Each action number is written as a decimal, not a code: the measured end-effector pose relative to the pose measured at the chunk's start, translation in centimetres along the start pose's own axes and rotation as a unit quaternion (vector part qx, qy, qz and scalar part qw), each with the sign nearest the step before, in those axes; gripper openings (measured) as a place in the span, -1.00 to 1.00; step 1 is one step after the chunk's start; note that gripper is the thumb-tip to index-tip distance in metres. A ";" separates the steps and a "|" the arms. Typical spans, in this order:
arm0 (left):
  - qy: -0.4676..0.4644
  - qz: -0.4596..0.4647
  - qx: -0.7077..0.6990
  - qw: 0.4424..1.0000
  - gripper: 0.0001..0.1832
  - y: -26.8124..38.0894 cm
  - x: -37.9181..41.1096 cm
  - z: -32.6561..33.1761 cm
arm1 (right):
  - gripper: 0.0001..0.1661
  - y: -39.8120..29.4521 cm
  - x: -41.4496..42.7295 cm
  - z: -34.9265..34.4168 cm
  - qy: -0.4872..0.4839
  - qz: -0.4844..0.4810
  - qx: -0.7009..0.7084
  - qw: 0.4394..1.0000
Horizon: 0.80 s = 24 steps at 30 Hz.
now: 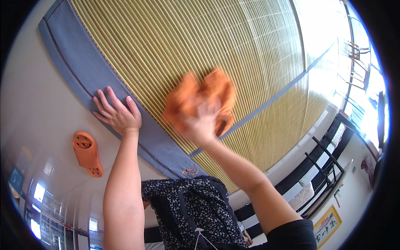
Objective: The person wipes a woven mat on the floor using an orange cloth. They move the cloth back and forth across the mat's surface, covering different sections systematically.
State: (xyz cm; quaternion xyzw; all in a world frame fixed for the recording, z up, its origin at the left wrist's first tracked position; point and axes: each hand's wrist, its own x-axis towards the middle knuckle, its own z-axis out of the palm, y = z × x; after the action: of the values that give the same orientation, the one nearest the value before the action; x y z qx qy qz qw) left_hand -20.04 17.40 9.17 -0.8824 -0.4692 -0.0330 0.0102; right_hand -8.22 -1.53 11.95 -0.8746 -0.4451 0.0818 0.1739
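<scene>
A bamboo mat (150,40) with a blue-grey fabric border (78,53) lies spread out before me on the floor. My left hand (120,115) rests flat on that border with its fingers apart and holds nothing. Farther right, my right hand (203,122) presses on a crumpled orange cloth (184,93) lying on the bamboo slats. Hand and cloth are blurred, and whether the fingers grip the cloth cannot be told.
An orange slipper (86,153) is on the shiny tiled floor (37,103) at left. A dark sofa with light cushions (306,190) and a black-legged table (328,187) stand at right. Wooden chairs (356,53) are at upper right, and a yellow-framed picture (328,226) hangs at lower right.
</scene>
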 end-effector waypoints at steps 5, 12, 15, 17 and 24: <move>0.001 -0.004 -0.018 1.000 -0.33 -0.1 -0.1 -0.1 | -0.73 1.0 4.7 -0.3 -0.075 -0.179 0.105 0.975; -0.004 0.006 -0.024 1.000 -0.33 0.1 0.2 0.0 | -0.50 17.4 24.8 -2.9 0.165 0.086 -0.232 0.955; -0.015 0.005 -0.016 1.000 -0.33 0.2 0.1 -0.1 | -0.58 16.6 26.3 -2.6 0.156 0.136 -0.165 0.964; -0.017 -0.004 -0.011 1.000 -0.33 -0.1 0.1 -0.1 | -0.62 12.3 23.8 -2.3 0.102 0.108 -0.166 0.975; -0.049 -0.025 -0.022 0.998 -0.30 0.1 -0.1 -0.7 | -0.70 0.7 4.9 -1.5 -0.033 -0.071 0.004 0.997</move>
State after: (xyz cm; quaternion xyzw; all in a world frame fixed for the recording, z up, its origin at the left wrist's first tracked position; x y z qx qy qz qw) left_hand -20.03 17.24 9.88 -0.8709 -0.4903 -0.0001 -0.0335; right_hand -4.31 1.71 13.14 -0.8367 -0.5115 0.0996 0.1685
